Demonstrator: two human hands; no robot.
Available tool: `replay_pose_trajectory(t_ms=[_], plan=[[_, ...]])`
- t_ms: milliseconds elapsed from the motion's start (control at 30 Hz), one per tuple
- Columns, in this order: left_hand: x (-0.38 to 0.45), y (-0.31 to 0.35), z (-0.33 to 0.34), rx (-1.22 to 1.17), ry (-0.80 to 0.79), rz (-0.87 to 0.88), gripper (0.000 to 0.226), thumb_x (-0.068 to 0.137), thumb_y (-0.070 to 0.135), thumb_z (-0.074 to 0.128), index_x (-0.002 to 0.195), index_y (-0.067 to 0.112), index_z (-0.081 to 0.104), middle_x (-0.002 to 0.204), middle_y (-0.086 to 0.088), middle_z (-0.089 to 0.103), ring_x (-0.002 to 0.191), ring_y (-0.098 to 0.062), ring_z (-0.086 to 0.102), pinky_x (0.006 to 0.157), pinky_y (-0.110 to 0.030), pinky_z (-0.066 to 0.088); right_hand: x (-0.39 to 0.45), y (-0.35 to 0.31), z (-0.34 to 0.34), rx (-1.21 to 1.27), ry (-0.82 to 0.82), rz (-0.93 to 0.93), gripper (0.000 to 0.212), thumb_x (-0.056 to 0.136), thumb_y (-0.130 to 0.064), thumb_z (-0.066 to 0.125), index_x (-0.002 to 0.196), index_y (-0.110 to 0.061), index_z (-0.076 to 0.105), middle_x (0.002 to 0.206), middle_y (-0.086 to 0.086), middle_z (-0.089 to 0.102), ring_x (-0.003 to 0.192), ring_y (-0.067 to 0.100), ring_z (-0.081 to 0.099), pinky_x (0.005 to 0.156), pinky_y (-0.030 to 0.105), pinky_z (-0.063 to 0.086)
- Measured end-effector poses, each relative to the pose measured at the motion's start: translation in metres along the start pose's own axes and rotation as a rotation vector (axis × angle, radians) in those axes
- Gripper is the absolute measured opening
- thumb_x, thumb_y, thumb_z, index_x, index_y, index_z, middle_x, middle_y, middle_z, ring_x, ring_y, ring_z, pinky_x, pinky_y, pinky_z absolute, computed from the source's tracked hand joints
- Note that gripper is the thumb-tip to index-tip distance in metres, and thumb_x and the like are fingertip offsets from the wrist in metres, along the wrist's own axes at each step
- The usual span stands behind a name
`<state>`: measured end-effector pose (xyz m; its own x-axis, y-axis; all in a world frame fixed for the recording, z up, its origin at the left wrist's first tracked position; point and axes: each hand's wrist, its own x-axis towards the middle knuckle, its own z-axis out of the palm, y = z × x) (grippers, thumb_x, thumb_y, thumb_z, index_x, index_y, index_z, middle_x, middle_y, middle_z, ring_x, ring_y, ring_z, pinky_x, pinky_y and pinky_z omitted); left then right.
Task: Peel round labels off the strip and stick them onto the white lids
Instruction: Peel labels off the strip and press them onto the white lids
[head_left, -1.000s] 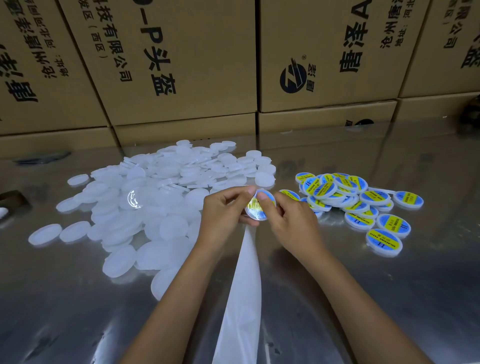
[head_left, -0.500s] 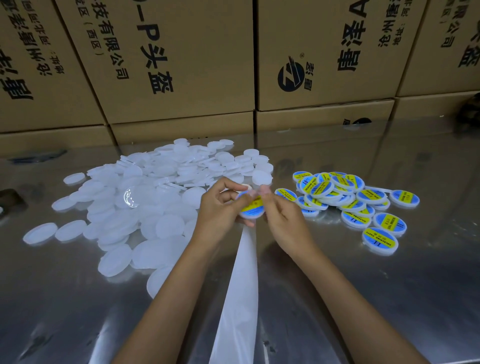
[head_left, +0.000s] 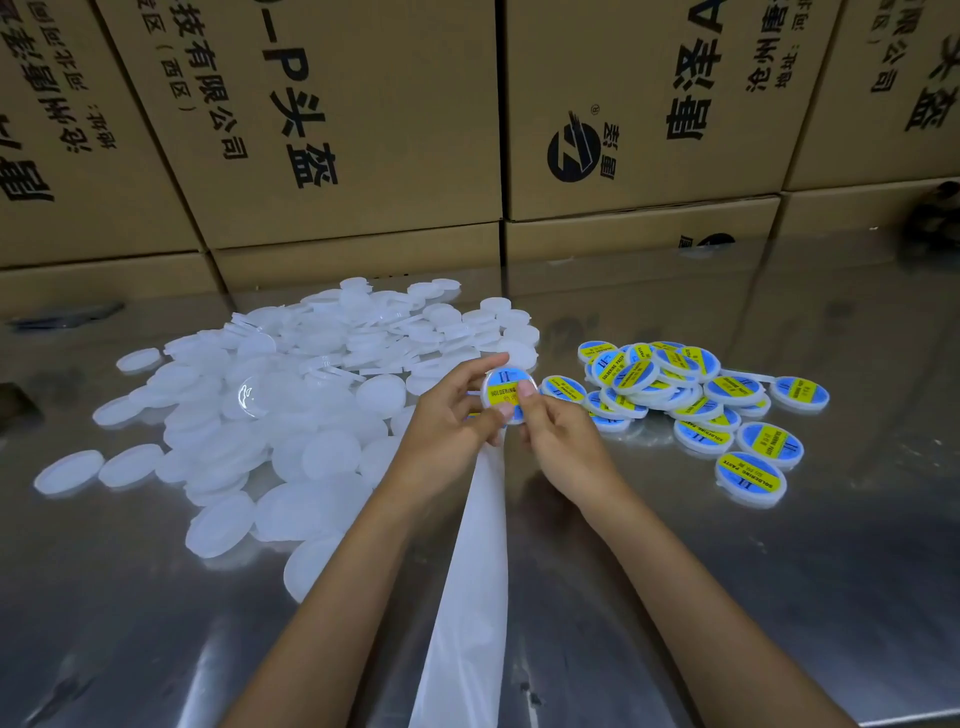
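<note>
Both hands meet over the middle of the steel table. My left hand (head_left: 451, 415) grips a white lid (head_left: 505, 391) that carries a blue and yellow round label, thumb below and fingers above it. My right hand (head_left: 556, 436) pinches the same lid from the right, its thumb and a fingertip pressing on the label. The white backing strip (head_left: 475, 571) hangs from under the hands toward me. A big heap of plain white lids (head_left: 291, 395) lies to the left. Labelled lids (head_left: 691, 400) are piled on the right.
Stacked cardboard boxes (head_left: 363, 130) form a wall along the table's far edge. The reflective metal table (head_left: 779, 597) stretches to the near right. A dark object (head_left: 15, 408) sits at the far left edge.
The lid has turned in my hands so its labelled face now shows fully, and my right fingers have shifted onto the label. The hands stay in the same spot.
</note>
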<state>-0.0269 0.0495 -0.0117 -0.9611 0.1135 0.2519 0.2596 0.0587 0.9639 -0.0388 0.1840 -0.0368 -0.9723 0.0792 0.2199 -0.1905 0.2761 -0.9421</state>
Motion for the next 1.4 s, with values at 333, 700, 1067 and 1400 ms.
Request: replay_pose_trajectory(t_ms=[333, 700, 1067, 1400], plan=[[0.002, 0.002, -0.008, -0.035, 0.197, -0.021, 0.036, 0.093, -0.006, 0.057, 0.117, 0.018, 0.07, 0.101, 0.0, 0.076, 0.092, -0.012, 0.07, 0.063, -0.018, 0.054, 0.028, 0.015, -0.064, 0.629, 0.414, 0.386, 0.041, 0.107, -0.034, 0.033, 0.078, -0.015, 0.055, 0.056, -0.002, 0.047, 0.035, 0.006, 0.033, 0.039, 0.018, 0.027], [0.011, -0.012, -0.014, 0.023, 0.329, -0.061, 0.04, 0.091, -0.011, 0.047, 0.1, 0.019, 0.073, 0.096, -0.003, 0.075, 0.085, -0.014, 0.069, 0.062, -0.021, 0.055, 0.032, 0.03, -0.097, 0.973, 0.429, 0.442, 0.032, 0.106, -0.033, 0.036, 0.09, -0.015, 0.057, 0.064, -0.003, 0.043, 0.041, 0.008, 0.03, 0.038, 0.017, 0.027], [0.021, -0.021, -0.055, 0.293, 0.561, -0.071, 0.04, 0.092, -0.009, 0.044, 0.103, 0.02, 0.069, 0.103, -0.001, 0.071, 0.098, -0.017, 0.066, 0.081, -0.026, 0.055, 0.018, 0.008, -0.056, 0.461, 0.276, 0.319, 0.022, 0.092, -0.02, 0.052, 0.073, -0.016, 0.062, 0.049, -0.001, 0.044, 0.039, 0.01, 0.03, 0.038, 0.018, 0.02], [0.025, -0.041, -0.064, 1.086, 0.113, -0.12, 0.029, 0.087, 0.041, 0.076, 0.108, 0.022, 0.076, 0.122, 0.002, 0.064, 0.124, -0.024, 0.048, 0.102, -0.036, 0.034, 0.015, 0.012, -0.027, 0.125, 0.092, 0.165, 0.032, 0.096, -0.016, 0.055, 0.065, -0.012, 0.062, 0.047, 0.0, 0.044, 0.033, 0.005, 0.034, 0.038, 0.011, 0.026]])
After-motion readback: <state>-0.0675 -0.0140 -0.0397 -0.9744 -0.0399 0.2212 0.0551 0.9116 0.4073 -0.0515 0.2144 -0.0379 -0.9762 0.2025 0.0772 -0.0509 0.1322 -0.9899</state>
